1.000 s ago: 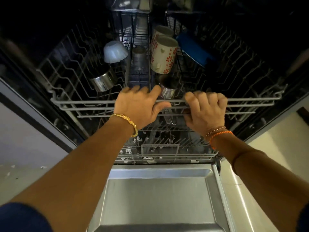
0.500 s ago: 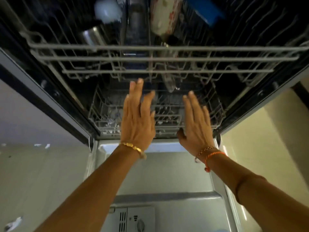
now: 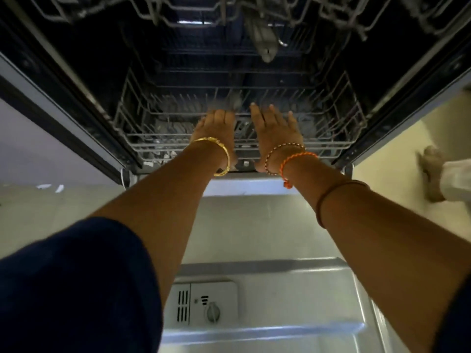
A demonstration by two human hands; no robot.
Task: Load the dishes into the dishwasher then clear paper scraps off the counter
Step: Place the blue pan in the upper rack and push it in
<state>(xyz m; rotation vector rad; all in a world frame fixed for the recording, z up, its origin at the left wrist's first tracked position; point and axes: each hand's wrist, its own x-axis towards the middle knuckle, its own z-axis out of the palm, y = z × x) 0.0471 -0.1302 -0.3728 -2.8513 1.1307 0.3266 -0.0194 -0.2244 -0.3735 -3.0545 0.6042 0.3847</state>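
Fingers first: your right hand (image 3: 274, 128) is flat, fingers straight and spread, tips over the lower rack's (image 3: 339, 131) front wires; it holds nothing. Your left hand (image 3: 216, 128) is harder to read. Its fingertips are blurred and appear to bend down over the front rail, but you cannot tell from this view whether they have closed on the wire or only rest against it.

Lower rack: sits inside the dishwasher tub, its front edge just behind the door hinge line. Grey coated wire, stiff, with tines standing in rows. Something pale lies among the tines at the left, too blurred to name.

Handling, as a judgement: the rack should be rigid and fairly light, rolling on wheels, so it ought to move with a level push or pull. The coating may be slick. Take the thick top front rail, hands either side of centre as they are now, not the thin tines, which would flex.

Upper rack (image 3: 331, 14): overhead at the top of the view, only its underside showing. A grey spray arm (image 3: 262, 39) hangs below it.

Dishwasher door (image 3: 293, 301): folded flat beneath your forearms, detergent dispenser (image 3: 204, 305) facing up.

Outward: pale floor on both sides, a few white scraps (image 3: 49, 187) at the left. A foot (image 3: 433, 171) at the right edge.
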